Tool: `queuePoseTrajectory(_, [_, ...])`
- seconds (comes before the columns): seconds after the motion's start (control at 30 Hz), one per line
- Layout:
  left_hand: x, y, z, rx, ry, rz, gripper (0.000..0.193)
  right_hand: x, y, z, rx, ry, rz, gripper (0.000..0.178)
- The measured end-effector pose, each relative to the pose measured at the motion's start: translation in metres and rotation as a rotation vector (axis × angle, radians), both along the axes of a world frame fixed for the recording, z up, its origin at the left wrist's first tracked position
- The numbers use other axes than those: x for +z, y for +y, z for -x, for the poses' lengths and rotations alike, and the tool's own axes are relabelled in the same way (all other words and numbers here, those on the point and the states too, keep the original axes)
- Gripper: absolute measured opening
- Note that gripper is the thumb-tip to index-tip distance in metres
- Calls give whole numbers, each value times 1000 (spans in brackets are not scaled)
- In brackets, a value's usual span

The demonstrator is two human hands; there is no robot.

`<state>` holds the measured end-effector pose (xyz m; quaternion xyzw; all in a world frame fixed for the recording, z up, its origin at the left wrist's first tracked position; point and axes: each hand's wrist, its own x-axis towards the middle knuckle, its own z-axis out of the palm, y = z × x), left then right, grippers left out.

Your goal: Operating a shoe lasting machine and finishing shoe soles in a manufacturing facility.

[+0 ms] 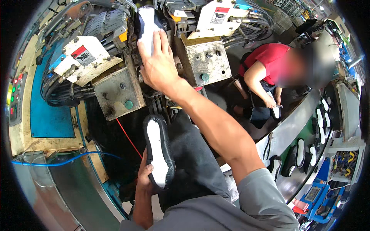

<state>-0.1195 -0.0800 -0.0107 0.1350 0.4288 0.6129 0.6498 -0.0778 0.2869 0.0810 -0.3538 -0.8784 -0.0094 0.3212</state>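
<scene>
In my left hand (144, 175) is a black shoe upper (166, 148) with a white insole board (155, 142) facing up. My thumb presses on the board's edge near the heel, and the other fingers are mostly hidden beneath. My right hand (160, 63) reaches forward with its fingers stretched out, lying on the white sole of a second shoe upper (147, 19). That one sits in the shoe machine, between its two clamp sides. The far end of this upper is cut off by the picture's top edge.
Metal control boxes (118, 92) (206, 57) with green buttons flank the machine's middle. A blue hose (77, 157) crosses at left. At right, a co-worker in a red shirt (266, 63) handles another shoe beside a conveyor (287, 144) carrying several black uppers. Blue crates (322, 202) stand at lower right.
</scene>
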Motion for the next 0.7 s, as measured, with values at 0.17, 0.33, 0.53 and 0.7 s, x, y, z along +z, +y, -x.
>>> queuePoseTrajectory(0.17, [9,37,2,-12,61,6,118,18,43,30,6,-14,73,63])
queuePoseTrajectory(0.33, [18,69,3,9,45,-42,124,41,53,29,-18,53,49,65])
queuePoseTrajectory(0.53, [34,79,-2,31,140,-58,111,35,47,26,175,108,154,68])
queuePoseTrajectory(0.7, [30,82,-9,-10,98,-95,109,27,47,-2,298,152,170,70])
